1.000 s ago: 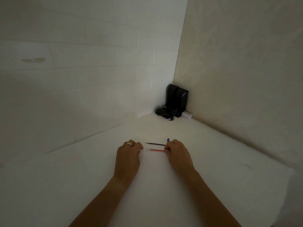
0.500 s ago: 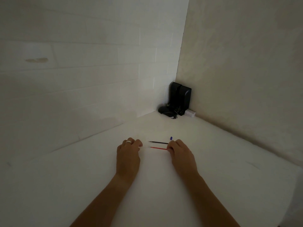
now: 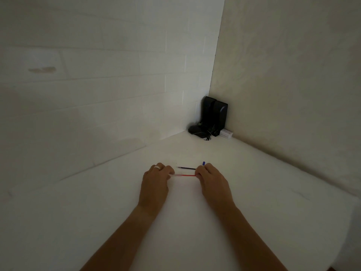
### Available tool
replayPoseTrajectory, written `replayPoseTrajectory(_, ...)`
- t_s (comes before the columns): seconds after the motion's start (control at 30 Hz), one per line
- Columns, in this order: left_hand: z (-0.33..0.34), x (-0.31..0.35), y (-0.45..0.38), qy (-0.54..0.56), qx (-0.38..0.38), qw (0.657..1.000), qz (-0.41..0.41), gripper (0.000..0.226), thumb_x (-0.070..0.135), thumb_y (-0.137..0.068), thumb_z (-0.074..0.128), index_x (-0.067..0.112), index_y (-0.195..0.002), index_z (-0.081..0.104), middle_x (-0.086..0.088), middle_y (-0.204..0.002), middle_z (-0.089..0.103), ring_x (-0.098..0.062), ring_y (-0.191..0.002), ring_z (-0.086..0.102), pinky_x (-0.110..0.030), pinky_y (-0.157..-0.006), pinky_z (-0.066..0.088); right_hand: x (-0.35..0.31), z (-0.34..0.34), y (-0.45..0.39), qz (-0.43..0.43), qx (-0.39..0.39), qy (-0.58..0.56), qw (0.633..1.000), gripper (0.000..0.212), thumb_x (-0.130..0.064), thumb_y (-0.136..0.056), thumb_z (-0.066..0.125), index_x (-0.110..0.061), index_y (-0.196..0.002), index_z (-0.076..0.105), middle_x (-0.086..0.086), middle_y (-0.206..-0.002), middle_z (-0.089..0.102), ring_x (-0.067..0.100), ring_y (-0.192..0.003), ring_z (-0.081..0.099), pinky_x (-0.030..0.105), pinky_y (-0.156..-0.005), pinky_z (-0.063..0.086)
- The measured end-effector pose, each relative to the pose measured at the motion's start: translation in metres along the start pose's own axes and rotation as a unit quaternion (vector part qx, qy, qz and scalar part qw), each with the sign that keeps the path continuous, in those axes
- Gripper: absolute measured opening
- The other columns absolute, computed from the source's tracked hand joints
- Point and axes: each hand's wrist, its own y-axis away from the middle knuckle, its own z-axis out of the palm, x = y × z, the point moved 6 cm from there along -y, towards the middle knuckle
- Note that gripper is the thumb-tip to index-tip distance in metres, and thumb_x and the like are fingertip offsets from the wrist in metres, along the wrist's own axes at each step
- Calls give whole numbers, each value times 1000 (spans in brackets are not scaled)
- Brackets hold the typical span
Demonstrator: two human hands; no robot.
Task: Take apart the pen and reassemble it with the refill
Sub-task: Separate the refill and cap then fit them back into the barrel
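Note:
A thin red refill [image 3: 188, 175] stretches level between my two hands, just above the white table [image 3: 181, 222]. My left hand [image 3: 156, 181], with a ring on one finger, pinches its pale left end. My right hand [image 3: 212, 181] pinches its right end. A dark refill [image 3: 185, 168] lies on the table just behind the red one, its right end hidden by my right hand. A small blue pen part [image 3: 203, 163] shows just behind my right fingers. The pen barrel is not clearly visible.
Black upright devices [image 3: 214, 116] with a black cable bundle [image 3: 197, 131] and a small white box [image 3: 226, 133] stand in the far corner where two walls meet. The table's right edge runs near the frame's right side.
Both hands keep their hold on the red refill. The view has shifted slightly; the hands and parts look almost unmoved.

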Motion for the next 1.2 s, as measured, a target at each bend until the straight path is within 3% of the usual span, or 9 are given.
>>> replayPoseTrajectory(0.17,5,15,4,17,-32,999,39,29,4,-83,59,26,-99,67,4,-94,64,-16,-86,59,-34,-78,51,-28,-8,0,-101,38,13,994,19,-10,-89,63,-19,-105,63,-1,-101,62,19,-87,57,31,-70,44)
replayPoseTrajectory(0.27,2,12,3,19,-12,999,29,26,1,-85,58,23,-97,67,2,-91,65,-19,-82,60,-37,-74,52,-25,-19,0,-36,81,-12,996,25,-17,-92,56,-17,-117,59,1,-111,60,16,-96,54,31,-78,46)
replayPoseTrajectory(0.47,3,14,3,19,-17,999,31,24,3,-84,60,25,-94,65,5,-89,62,-16,-81,59,-36,-74,51,-12,10,2,-6,-17,-43,999,22,-26,-98,39,-16,-91,57,2,-78,59,21,-67,54,39,-67,50)
replayPoseTrajectory(0.57,5,16,4,22,-28,999,41,27,2,-82,60,26,-95,64,5,-90,62,-16,-81,58,-36,-72,52,-20,13,2,-43,-19,-59,997,17,-13,-96,46,-11,-102,62,5,-91,64,23,-79,61,42,-75,55)
replayPoseTrajectory(0.67,3,10,1,17,-8,1000,20,28,0,-85,60,25,-97,66,5,-90,63,-16,-82,60,-35,-72,52,-10,2,3,20,24,-102,994,21,-14,-95,48,-15,-115,57,1,-107,61,16,-90,59,30,-80,53)
replayPoseTrajectory(0.8,3,15,3,14,-17,999,35,24,2,-83,61,24,-93,66,5,-88,62,-16,-80,59,-36,-72,51,-18,5,2,-19,0,-70,997,24,-25,-98,37,-13,-90,56,1,-85,54,17,-67,51,35,-63,50)
replayPoseTrajectory(0.93,3,14,3,18,-18,999,36,25,2,-83,60,24,-93,65,5,-89,62,-16,-80,59,-36,-72,51,-18,7,1,-41,2,-73,997,25,-26,-99,39,-14,-91,60,0,-86,57,15,-69,52,30,-65,49)
replayPoseTrajectory(1.1,-1,13,2,15,5,1000,24,22,2,-86,64,23,-93,66,4,-87,62,-18,-76,59,-32,-69,49,14,-11,-14,94,94,-84,987,9,-13,-96,52,-16,-99,60,2,-95,57,19,-71,57,32,-63,52)
replayPoseTrajectory(1.2,0,11,2,13,6,1000,11,22,3,-85,65,23,-93,67,4,-87,62,-19,-75,59,-31,-69,48,31,0,-21,157,45,-57,985,20,-13,-98,51,-19,-115,61,4,-107,58,22,-84,62,33,-69,55)
